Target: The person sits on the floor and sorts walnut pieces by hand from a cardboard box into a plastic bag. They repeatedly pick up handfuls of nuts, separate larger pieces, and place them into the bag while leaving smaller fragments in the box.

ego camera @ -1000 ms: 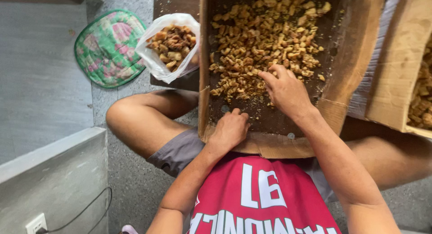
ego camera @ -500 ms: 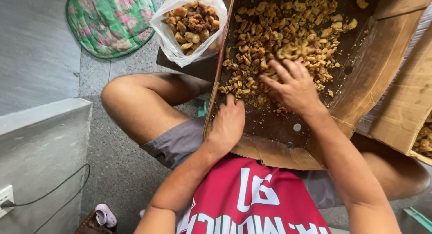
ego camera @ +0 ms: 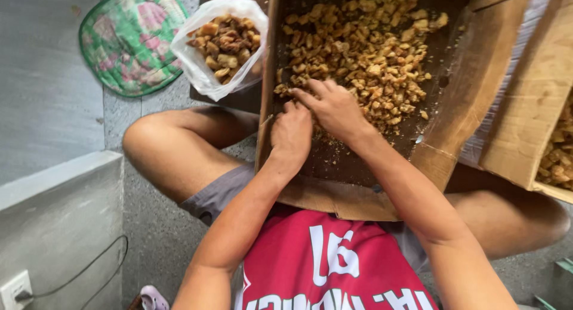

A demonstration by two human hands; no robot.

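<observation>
Left hand (ego camera: 290, 131), moved in from the box (ego camera: 477, 95) edge, now meets the right hand (ego camera: 334, 107) at the nuts (ego camera: 364, 53) (fingers curled; any grasp cannot be told): sorting continues.

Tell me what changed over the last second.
The left hand moved off the cardboard box edge into the box, beside the right hand, which stays at the near edge of the nut pieces. The plastic bag and box stayed put.
</observation>
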